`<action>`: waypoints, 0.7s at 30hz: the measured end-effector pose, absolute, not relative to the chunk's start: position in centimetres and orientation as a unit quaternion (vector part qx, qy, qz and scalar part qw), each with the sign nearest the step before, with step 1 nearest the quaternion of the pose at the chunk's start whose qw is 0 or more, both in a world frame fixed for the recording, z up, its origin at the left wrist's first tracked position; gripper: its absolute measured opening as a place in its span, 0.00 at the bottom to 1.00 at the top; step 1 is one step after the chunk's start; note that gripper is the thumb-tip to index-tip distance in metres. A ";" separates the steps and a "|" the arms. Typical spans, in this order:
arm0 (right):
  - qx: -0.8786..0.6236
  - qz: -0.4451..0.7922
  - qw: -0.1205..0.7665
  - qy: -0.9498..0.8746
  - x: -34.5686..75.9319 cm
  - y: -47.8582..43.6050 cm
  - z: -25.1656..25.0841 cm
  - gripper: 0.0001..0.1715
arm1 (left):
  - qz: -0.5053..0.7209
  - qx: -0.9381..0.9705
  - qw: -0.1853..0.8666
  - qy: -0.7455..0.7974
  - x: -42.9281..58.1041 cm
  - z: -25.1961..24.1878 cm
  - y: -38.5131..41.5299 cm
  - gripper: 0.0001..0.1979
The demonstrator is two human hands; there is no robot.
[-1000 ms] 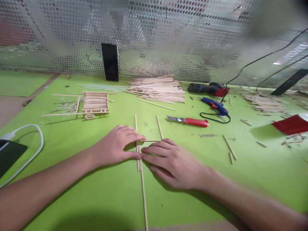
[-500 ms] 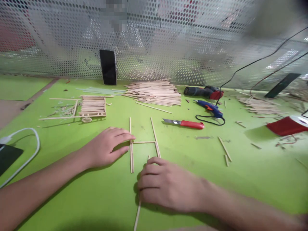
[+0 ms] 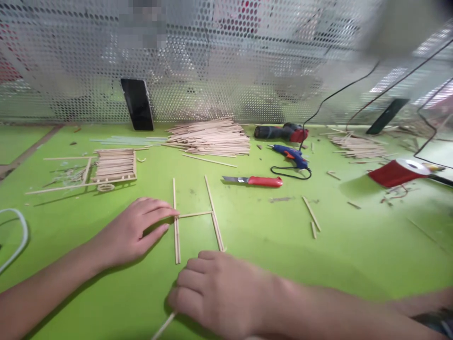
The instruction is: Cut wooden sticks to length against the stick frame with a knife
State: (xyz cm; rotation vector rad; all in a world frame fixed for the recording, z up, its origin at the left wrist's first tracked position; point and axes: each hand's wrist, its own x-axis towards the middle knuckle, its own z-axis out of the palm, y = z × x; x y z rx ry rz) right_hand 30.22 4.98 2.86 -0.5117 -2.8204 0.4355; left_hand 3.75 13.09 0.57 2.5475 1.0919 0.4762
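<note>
On the green tabletop lies an H-shaped frame of thin wooden sticks (image 3: 195, 214), two long uprights joined by a crosspiece. My left hand (image 3: 143, 226) rests at its left, fingers stretched out, the index fingertip on the joint of upright and crosspiece. Its thumb lies just short of the left upright. Nearer to me, my right hand (image 3: 219, 293) is closed around a thin wooden stick (image 3: 164, 326), whose lower end sticks out at the bottom. The rest of that stick is hidden under the hand, which sits below the frame's right leg.
A red-handled knife (image 3: 264, 181), a blue glue gun (image 3: 292, 157) and a power tool (image 3: 279, 133) lie beyond the frame. A stick pile (image 3: 210, 138), a small stick cart (image 3: 116, 165), a phone (image 3: 137, 105) and a red spool (image 3: 398, 173) stand farther back.
My right hand has moved toward me and slightly left with its stick, which now slants more. My left hand stays at the frame's joint. The whole view has turned a little right.
</note>
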 end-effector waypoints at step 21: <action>-0.280 0.585 0.377 -0.661 29.8 9.5 6.7 0.42 | 0.160 0.912 0.163 0.340 5.5 1.7 14.3 0.20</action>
